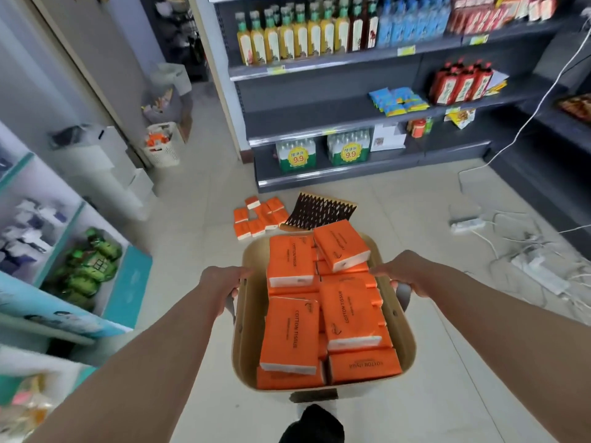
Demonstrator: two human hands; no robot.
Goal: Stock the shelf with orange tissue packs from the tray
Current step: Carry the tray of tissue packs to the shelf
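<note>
While both arms stretch forward, the left hand [222,282] curls its fingers round the grey handle on the left side of the tray [248,340], and the right hand [406,276] grips the matching handle on the right side. The beige tray hangs between them above the tiled floor [192,251].

Orange tissue packs [291,334] fill the tray in loose layers. Most lie flat, and one at the far end sits tilted on top of the others.

Just beyond the tray, a heap of smaller orange packs [259,215] lies on the floor. It touches a dark lattice mat [319,209].

Further on stands the grey shelf [303,116]. Its lowest level holds two water bottle bundles [295,155] with yellow 9.9 tags, and its top level carries a row of yellow bottles [287,36].

On the floor to the right, well apart from the tray, lie a white power strip [467,224] and tangled cables. A white basket [163,145] stands by the wall on the left.
</note>
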